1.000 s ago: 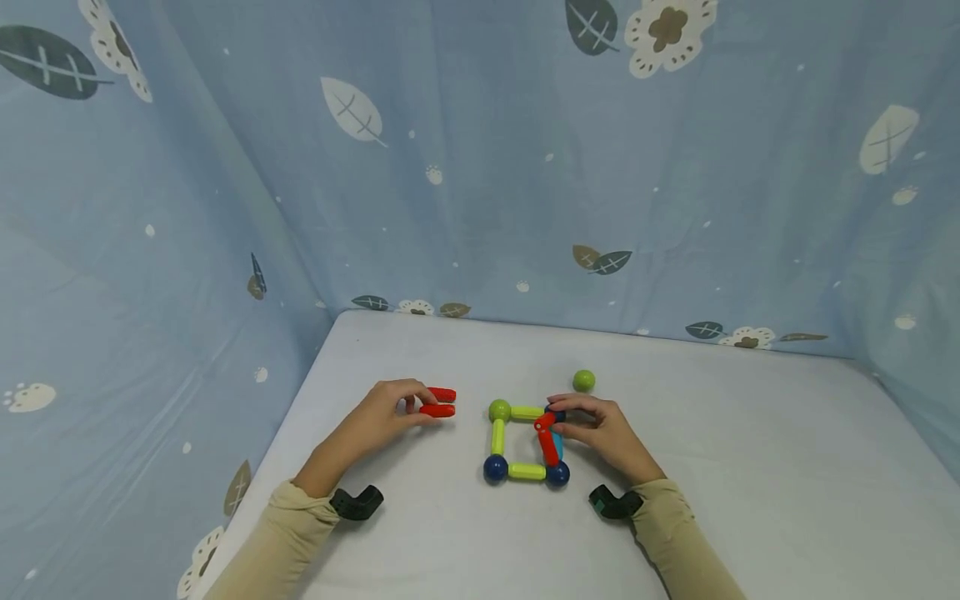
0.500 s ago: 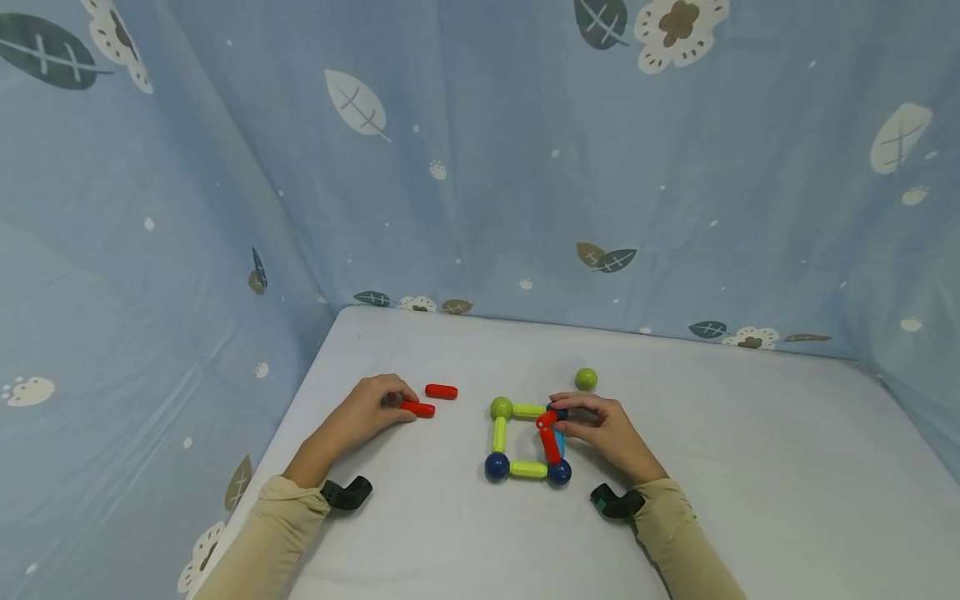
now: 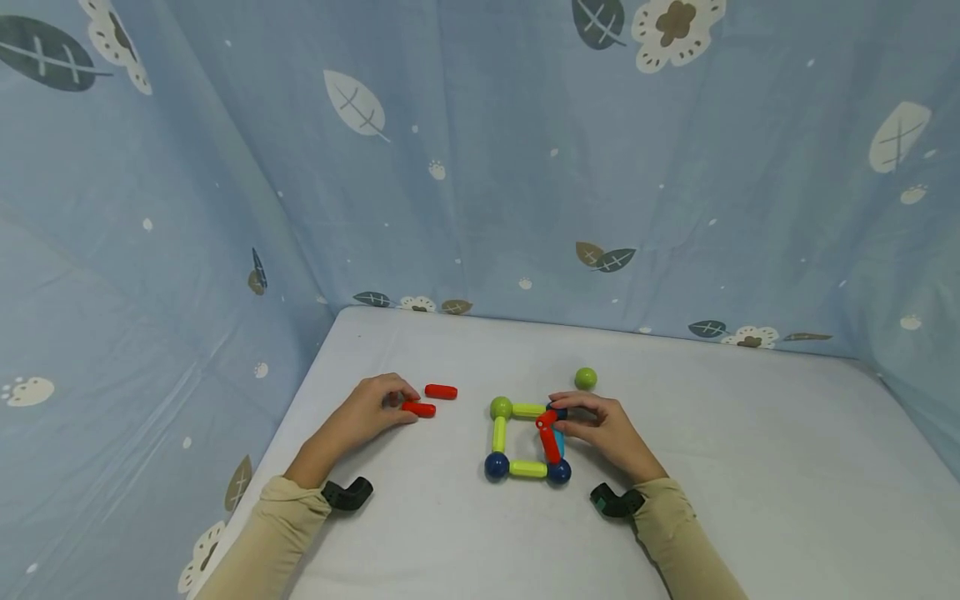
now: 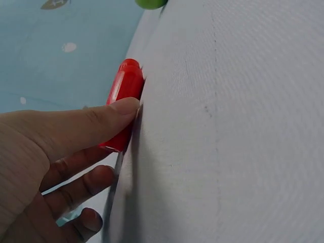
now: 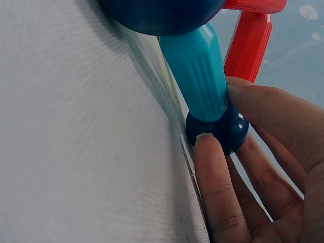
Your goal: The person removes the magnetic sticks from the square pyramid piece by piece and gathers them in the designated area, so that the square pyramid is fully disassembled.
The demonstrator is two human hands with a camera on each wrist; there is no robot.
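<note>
My left hand (image 3: 371, 412) pinches the near one of two red rods (image 3: 422, 409) between thumb and fingers, low over the white tabletop. In the left wrist view the thumb presses along the side of this rod (image 4: 126, 81). My right hand (image 3: 603, 427) holds the dark blue ball (image 5: 233, 129) at the far right corner of a square of rods and balls. A light blue rod (image 5: 197, 76) joins this ball to another dark blue ball (image 3: 558, 472) at the near right corner. Two hinged red rods (image 3: 550, 446) rise over that side.
The other red rod (image 3: 441, 392) lies just beyond my left hand. A loose green ball (image 3: 586, 378) sits behind the square. Yellow-green rods (image 3: 528, 470) form its other sides, with a green ball (image 3: 501, 408) at the far left corner. A blue patterned curtain (image 3: 480, 208) borders the table.
My left hand has drawn the near red rod to the left, away from the square and out from beside the other rod. My right hand has kept its hold on the corner ball.
</note>
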